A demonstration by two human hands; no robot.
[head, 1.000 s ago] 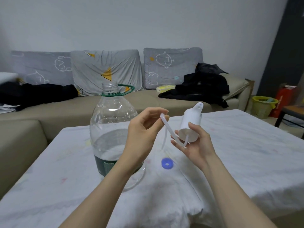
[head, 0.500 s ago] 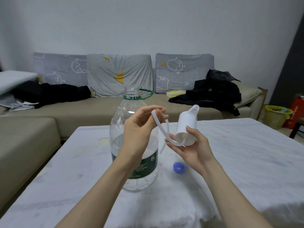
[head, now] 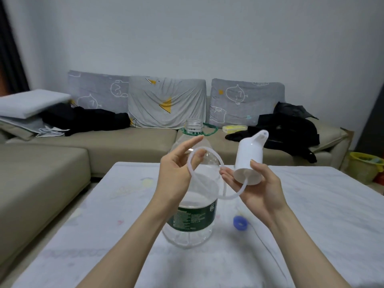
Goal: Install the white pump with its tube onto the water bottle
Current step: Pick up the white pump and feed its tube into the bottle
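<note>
A large clear water bottle [head: 192, 215] with a green label stands upright on the table, its neck [head: 194, 126] uncapped and ringed by a green handle. My right hand [head: 257, 188] holds the white pump [head: 250, 157] by its base, spout pointing up and right. A thin translucent tube [head: 207, 154] leaves the pump's underside and curls left in a loop in front of the bottle. My left hand [head: 176, 169] pinches the tube's far part, index finger stretched toward the bottle's shoulder. Both hands hover below the bottle's neck.
A blue cap [head: 239, 222] lies on the white tablecloth [head: 311, 215] right of the bottle. Behind the table runs a beige sofa [head: 104, 142] with grey cushions, black clothes [head: 291, 127] and a folded pad. A yellow-green bucket [head: 364, 166] stands at the far right.
The tube has opened from a short bend into a wide loop as my left hand slid along it. The pump has tilted and risen slightly. The view has shifted left.
</note>
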